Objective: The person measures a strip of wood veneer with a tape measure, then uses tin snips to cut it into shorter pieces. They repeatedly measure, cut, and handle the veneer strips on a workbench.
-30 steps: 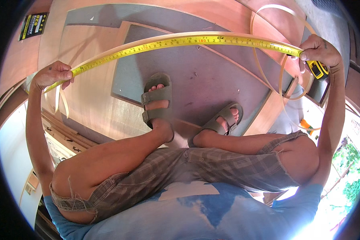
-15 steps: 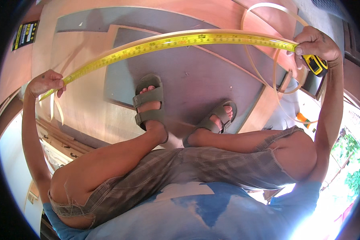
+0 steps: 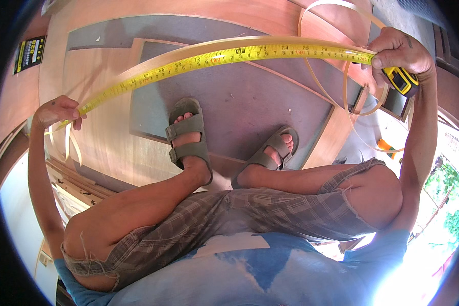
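Note:
A yellow tape measure blade (image 3: pixel 219 58) stretches between my hands along a pale thin strip (image 3: pixel 260 41), arched across the upper view. My left hand (image 3: pixel 58 112) is closed, pinching the blade and strip at the left end. My right hand (image 3: pixel 398 56) is closed on the blade and strip at the right, together with the yellow-and-black tape case (image 3: pixel 402 81). Loops of the pale strip (image 3: pixel 307 71) hang beside my right hand, and more strip (image 3: pixel 74 143) dangles below my left.
My sandalled feet stand on a grey board (image 3: pixel 239 117) among plywood sheets (image 3: pixel 53 84). A black-and-yellow labelled item (image 3: pixel 30 53) lies upper left. Stacked wood strips (image 3: pixel 79 181) are lower left; an orange-handled tool (image 3: pixel 385 145) lies right, near a bright opening with greenery.
My right hand has risen and my left has dropped slightly, tilting the stretched tape and strip. The surroundings have shifted left in the view. Both hands still hold on.

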The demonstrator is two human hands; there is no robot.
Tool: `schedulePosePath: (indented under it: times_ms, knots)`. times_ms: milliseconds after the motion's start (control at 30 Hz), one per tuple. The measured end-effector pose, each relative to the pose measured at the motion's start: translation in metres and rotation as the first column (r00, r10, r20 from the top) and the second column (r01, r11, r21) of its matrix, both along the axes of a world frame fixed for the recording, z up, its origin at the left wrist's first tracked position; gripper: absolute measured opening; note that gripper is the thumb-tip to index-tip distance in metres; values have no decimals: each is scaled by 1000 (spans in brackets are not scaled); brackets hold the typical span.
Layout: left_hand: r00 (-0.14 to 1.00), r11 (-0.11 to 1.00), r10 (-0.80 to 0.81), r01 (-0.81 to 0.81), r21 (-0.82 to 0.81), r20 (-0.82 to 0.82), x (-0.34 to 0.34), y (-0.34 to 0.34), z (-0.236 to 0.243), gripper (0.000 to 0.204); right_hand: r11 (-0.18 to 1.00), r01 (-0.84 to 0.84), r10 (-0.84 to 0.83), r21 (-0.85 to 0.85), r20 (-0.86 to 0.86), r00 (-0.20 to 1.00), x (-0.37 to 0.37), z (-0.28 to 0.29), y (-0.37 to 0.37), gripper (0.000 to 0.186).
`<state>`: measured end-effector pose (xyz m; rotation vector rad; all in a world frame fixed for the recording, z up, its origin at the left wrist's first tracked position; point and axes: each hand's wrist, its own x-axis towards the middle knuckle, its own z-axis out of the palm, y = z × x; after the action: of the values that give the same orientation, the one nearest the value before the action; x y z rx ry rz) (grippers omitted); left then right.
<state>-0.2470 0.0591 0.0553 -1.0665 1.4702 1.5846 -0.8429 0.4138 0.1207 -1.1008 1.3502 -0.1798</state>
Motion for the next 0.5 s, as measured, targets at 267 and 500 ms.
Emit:
schedulePosePath:
  times_ms: [267, 500]
  knots:
    - [990, 953, -137, 139, 269, -26, -69, 22, -2, 54, 998, 65, -65, 10, 13, 998, 4, -3, 0, 29]
    - [736, 708, -672, 605, -364, -84, -181, 87, 2, 84, 1000, -14, 15, 25, -43, 999, 13, 6, -10, 27]
